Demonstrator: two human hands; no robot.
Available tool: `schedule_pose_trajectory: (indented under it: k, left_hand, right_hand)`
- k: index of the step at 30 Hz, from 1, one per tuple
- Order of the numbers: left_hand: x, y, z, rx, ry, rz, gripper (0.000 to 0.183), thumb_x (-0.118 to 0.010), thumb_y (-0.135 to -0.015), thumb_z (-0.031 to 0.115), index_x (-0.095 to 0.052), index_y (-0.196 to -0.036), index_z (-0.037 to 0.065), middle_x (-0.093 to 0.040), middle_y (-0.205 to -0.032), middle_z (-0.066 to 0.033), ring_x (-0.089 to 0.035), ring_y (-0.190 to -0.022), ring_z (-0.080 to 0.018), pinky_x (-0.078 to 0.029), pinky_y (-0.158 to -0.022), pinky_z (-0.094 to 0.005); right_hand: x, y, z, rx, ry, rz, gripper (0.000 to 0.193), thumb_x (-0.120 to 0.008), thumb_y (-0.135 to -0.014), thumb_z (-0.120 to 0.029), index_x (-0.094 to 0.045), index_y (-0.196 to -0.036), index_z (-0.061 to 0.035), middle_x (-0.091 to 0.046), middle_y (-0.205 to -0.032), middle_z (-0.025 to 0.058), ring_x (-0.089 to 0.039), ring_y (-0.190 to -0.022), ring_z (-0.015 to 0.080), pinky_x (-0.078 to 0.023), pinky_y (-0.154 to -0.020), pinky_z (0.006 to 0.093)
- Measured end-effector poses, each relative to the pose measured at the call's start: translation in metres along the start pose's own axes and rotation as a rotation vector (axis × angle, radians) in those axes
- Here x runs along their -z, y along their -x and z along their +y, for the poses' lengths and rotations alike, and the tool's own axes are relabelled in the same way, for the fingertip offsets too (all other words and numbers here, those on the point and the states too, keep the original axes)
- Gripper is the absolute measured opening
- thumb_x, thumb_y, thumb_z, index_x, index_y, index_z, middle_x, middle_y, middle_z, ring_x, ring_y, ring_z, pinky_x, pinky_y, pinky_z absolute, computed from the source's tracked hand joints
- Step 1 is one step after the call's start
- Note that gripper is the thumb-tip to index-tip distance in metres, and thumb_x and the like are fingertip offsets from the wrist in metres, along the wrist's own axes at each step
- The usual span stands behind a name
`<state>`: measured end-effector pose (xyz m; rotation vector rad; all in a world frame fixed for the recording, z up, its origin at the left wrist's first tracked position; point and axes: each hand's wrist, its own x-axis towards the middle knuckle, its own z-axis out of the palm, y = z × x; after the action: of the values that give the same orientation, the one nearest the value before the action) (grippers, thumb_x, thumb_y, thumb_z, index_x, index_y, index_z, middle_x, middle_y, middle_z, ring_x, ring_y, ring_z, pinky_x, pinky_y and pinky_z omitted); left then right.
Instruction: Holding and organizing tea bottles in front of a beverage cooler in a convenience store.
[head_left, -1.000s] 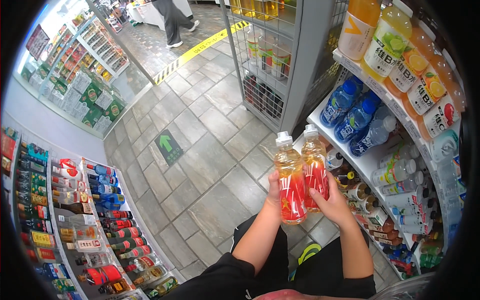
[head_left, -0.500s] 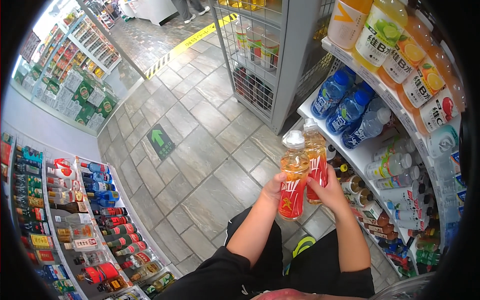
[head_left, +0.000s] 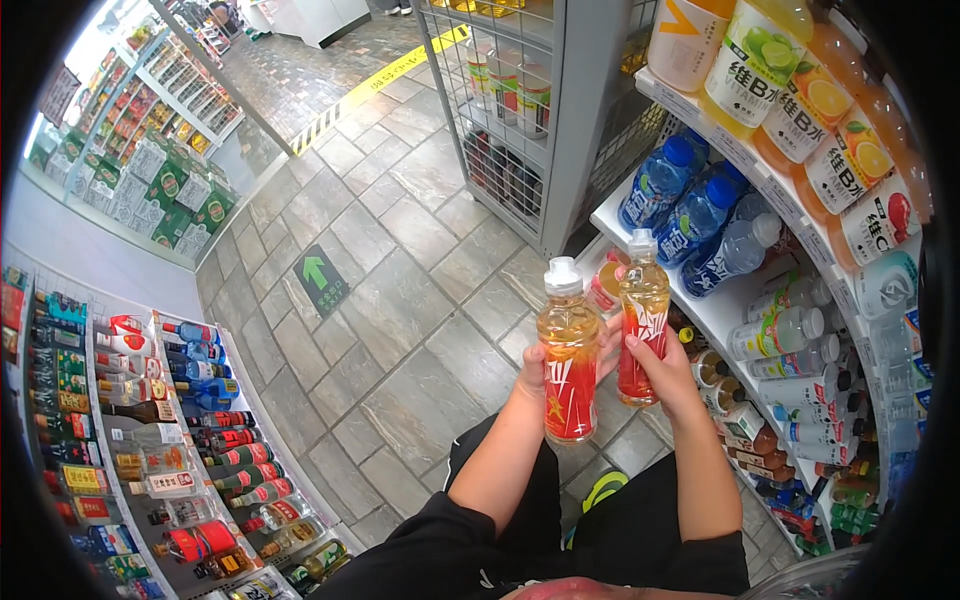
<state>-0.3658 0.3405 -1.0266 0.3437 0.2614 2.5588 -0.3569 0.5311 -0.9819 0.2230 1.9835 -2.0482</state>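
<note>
Two clear drink bottles with red labels, white caps and amber contents are held upright in front of me. My left hand (head_left: 534, 372) is closed round the nearer bottle (head_left: 570, 385), its fingers mostly hidden behind it. My right hand (head_left: 662, 372) grips the other bottle (head_left: 641, 300), thumb across the red label. A narrow gap separates the two bottles. Just behind them, at the end of a lower shelf, another bottle with a reddish label (head_left: 604, 284) is partly covered.
To my right stands a drinks shelf (head_left: 740, 150) with large juice bottles (head_left: 755, 65) on top and blue-capped bottles (head_left: 665, 185) below. A grey wire-sided rack (head_left: 560, 120) adjoins it. Shelves of bottles (head_left: 190, 450) line the left. Stone-tiled floor (head_left: 400, 300) carries a green arrow sign (head_left: 320, 278).
The two bottles have moved apart: the left one shifted left and slightly down, while the right one moved slightly right. Both hands keep hold of them.
</note>
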Motion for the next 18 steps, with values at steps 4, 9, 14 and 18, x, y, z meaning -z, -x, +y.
schedule_pose_trajectory:
  k: [4, 9, 14, 18]
  left_hand:
    - [-0.007, -0.008, 0.0, -0.021, 0.031, -0.105, 0.081, -0.086, -0.061, 0.071, -0.06, -0.112, 0.012, -0.016, -0.167, -0.0251, -0.019, -0.155, -0.0347, -0.02, -0.124, -0.0471]
    - [-0.01, -0.01, 0.001, -0.071, 0.068, -0.152, 0.075, -0.084, -0.065, 0.069, -0.064, -0.112, 0.015, -0.008, -0.168, -0.0274, -0.011, -0.157, -0.0355, -0.017, -0.123, -0.0538]
    - [-0.016, -0.012, -0.001, -0.097, 0.097, -0.144, 0.073, -0.085, -0.065, 0.069, -0.064, -0.109, 0.014, -0.014, -0.168, -0.0252, -0.012, -0.157, -0.0339, -0.022, -0.122, -0.0518]
    - [-0.012, -0.011, -0.002, -0.083, 0.09, -0.161, 0.073, -0.084, -0.065, 0.068, -0.065, -0.11, 0.014, -0.008, -0.169, -0.025, -0.008, -0.158, -0.034, -0.019, -0.123, -0.0533]
  right_hand:
    - [0.004, 0.004, 0.001, 0.07, -0.081, 0.076, 0.046, -0.073, -0.095, -0.019, -0.055, -0.133, -0.0015, -0.066, -0.118, 0.0058, -0.062, -0.104, 0.0116, -0.051, -0.091, 0.03]
    - [0.01, 0.008, 0.004, 0.126, -0.158, 0.047, 0.052, -0.073, -0.095, -0.018, -0.05, -0.138, -0.0013, -0.064, -0.123, 0.0066, -0.061, -0.107, 0.0119, -0.05, -0.094, 0.0299]
    - [0.02, 0.008, 0.009, 0.102, -0.216, 0.022, 0.05, -0.064, -0.101, -0.025, -0.047, -0.143, -0.0013, -0.062, -0.127, 0.007, -0.061, -0.111, 0.0131, -0.049, -0.097, 0.0306]
    - [0.017, 0.009, 0.008, 0.066, -0.284, 0.052, 0.049, -0.054, -0.107, -0.028, -0.045, -0.146, -0.001, -0.059, -0.133, 0.0078, -0.058, -0.117, 0.0138, -0.046, -0.102, 0.0307]
